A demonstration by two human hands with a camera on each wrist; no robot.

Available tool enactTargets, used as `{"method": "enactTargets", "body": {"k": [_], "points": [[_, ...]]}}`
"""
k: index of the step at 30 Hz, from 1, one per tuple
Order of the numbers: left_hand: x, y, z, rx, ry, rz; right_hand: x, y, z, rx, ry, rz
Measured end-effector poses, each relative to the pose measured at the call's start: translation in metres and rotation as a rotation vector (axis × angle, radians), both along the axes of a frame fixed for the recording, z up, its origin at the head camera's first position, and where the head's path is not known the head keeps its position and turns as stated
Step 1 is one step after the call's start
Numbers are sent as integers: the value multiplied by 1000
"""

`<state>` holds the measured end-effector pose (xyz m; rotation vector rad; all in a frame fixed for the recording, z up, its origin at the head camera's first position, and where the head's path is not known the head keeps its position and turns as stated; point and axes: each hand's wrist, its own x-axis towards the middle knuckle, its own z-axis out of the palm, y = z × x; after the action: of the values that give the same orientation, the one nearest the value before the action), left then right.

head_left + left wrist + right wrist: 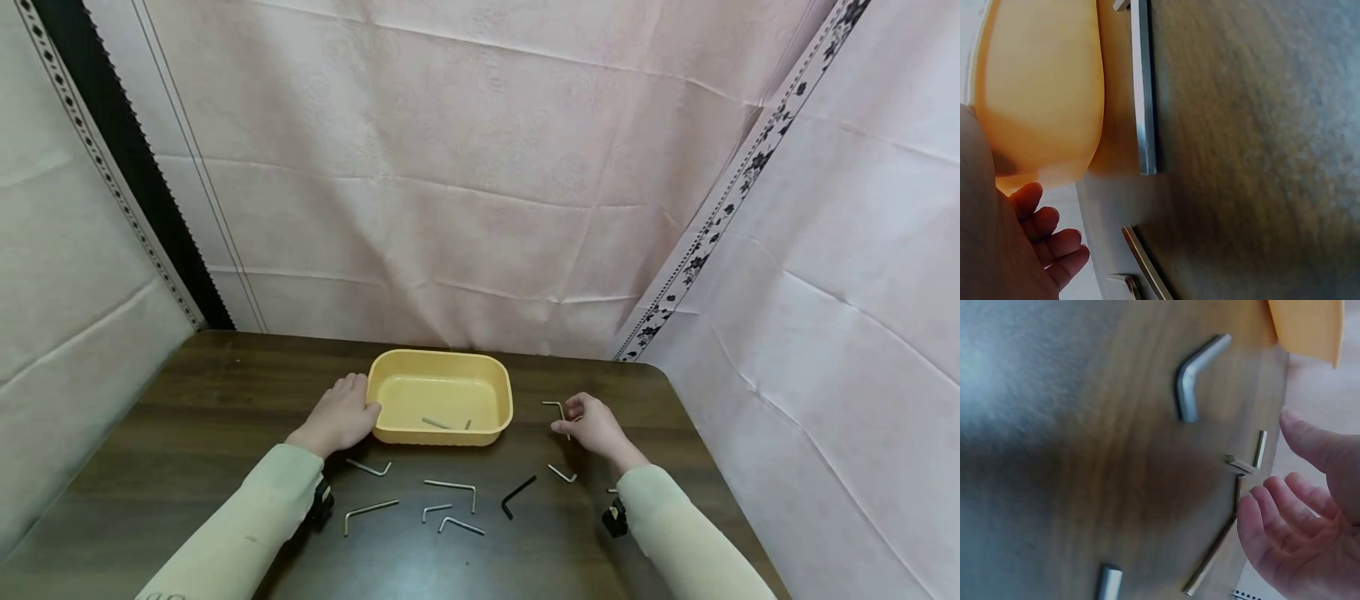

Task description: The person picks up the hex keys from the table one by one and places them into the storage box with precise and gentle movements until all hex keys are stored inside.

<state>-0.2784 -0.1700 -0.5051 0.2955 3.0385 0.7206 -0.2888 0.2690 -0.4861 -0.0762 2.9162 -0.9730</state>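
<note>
A yellow plastic tray (390, 375) stands mid-table with two small hex keys (437, 423) lying in it. My left hand (341, 414) rests against the tray's left wall (1041, 94), its fingers (1054, 244) loosely curled and holding nothing. My right hand (585, 421) hovers right of the tray, beside a silver hex key (557, 408). In the right wrist view its fingers (1272, 519) are relaxed and apart, close to a long thin hex key (1213, 550) and a small one (1249, 459), gripping neither.
Several silver hex keys (453, 487) and a black one (517, 494) lie scattered on the dark wooden table (187, 433) in front of the tray. Pink cloth walls close in the back and both sides. A bent key (1194, 378) lies near the tray corner.
</note>
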Motion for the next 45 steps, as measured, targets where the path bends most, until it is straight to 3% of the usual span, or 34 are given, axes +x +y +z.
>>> {"method": "enactTargets", "body": {"k": [19, 27, 45], "points": [[2, 2, -2, 25, 2, -5, 6, 1, -15, 91, -14, -53], [2, 2, -2, 18, 8, 0, 4, -2, -17, 227, 22, -24], [3, 2, 0, 29, -1, 19, 0, -8, -19, 309, -101, 63]]}}
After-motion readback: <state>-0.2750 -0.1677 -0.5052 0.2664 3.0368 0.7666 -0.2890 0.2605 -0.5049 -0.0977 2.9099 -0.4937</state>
